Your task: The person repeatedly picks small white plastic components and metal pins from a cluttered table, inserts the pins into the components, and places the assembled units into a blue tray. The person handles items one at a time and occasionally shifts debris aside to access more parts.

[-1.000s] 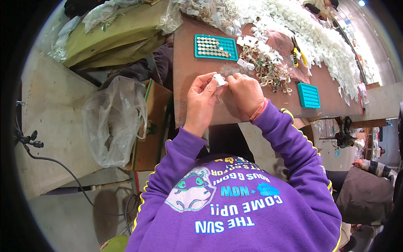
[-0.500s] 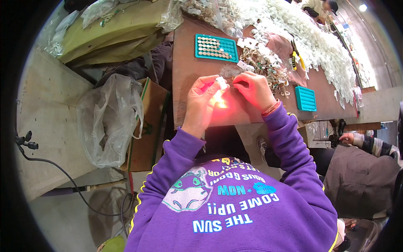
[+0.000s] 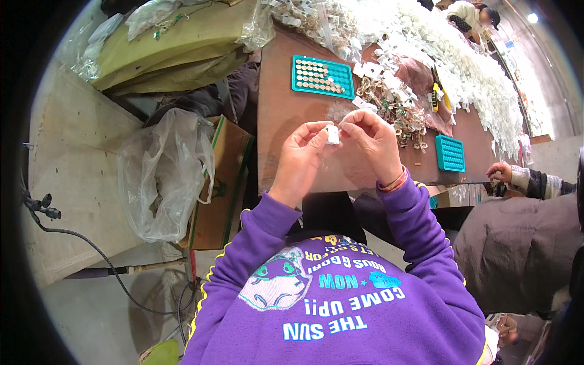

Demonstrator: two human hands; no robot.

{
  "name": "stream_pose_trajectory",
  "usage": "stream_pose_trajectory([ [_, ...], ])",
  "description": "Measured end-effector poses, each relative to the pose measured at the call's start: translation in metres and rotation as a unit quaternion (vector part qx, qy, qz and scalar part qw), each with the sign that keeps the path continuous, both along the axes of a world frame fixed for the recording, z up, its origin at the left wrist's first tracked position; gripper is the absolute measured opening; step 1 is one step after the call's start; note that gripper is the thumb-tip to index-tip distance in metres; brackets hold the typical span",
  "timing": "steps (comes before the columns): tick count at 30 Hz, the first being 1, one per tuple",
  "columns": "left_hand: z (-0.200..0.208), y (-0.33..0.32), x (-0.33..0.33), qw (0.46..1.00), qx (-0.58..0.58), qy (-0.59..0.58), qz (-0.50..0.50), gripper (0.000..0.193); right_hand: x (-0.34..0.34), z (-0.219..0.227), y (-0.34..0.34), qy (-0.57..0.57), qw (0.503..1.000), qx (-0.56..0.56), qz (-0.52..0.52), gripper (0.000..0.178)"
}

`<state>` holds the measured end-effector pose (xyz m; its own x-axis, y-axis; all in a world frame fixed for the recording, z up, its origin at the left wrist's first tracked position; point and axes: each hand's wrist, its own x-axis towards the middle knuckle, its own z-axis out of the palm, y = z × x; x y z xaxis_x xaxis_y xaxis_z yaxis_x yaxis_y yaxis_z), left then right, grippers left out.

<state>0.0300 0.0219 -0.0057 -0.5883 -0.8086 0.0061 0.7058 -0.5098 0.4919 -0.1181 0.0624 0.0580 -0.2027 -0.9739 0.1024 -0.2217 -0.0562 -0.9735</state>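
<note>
Above the near part of the brown table (image 3: 292, 115), my left hand (image 3: 302, 157) pinches a small white plastic piece (image 3: 333, 134) between thumb and fingertips. My right hand (image 3: 374, 145) is closed in a pinch right beside that piece; whatever its fingertips hold is too small to make out. Beyond my hands lies a teal tray (image 3: 294, 82) with rows of round silvery discs, some of its hollows bare. A heap of small jewellery-like pieces with white tags (image 3: 392, 103) spreads just past my right hand.
A second teal tray (image 3: 450, 153) lies at the right near edge. Pliers with yellow handles (image 3: 435, 97) rest on reddish cloth beside a big pile of white tags (image 3: 450, 55). A clear plastic bag (image 3: 164, 176) lines a carton at left. At right, a co-worker's hand (image 3: 500, 171) is by the table.
The red glow on my hands is gone. My fingertips have come closer together at the white piece. At right, the co-worker's hand and body have moved nearer the table; the view has shifted slightly.
</note>
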Motion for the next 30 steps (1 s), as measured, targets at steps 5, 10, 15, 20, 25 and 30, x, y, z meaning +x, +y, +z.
stream_pose_trajectory([
  [5,0.001,0.000,-0.001,1.000,0.003,-0.010,0.003,0.024,0.005,-0.001,0.003,0.018,0.999,-0.023,-0.028,0.006],
  [10,0.002,0.001,-0.001,1.000,0.006,-0.021,0.003,0.024,0.014,-0.003,0.005,0.094,0.992,-0.047,-0.064,0.007],
  [15,0.001,0.000,-0.001,0.999,-0.010,-0.032,0.001,0.025,0.016,-0.006,0.006,0.174,0.978,-0.102,-0.057,0.007],
  [20,0.002,0.001,0.001,0.999,-0.015,-0.048,-0.009,0.024,0.019,-0.011,0.009,0.165,0.978,-0.111,-0.066,0.008],
  [25,0.003,0.002,0.001,0.999,-0.018,-0.052,0.002,0.022,0.013,-0.004,0.012,0.182,0.975,-0.117,-0.049,0.009],
  [30,-0.003,0.003,0.002,0.998,-0.023,-0.059,-0.006,0.020,0.012,0.001,0.011,0.330,0.927,-0.177,-0.008,0.007],
])
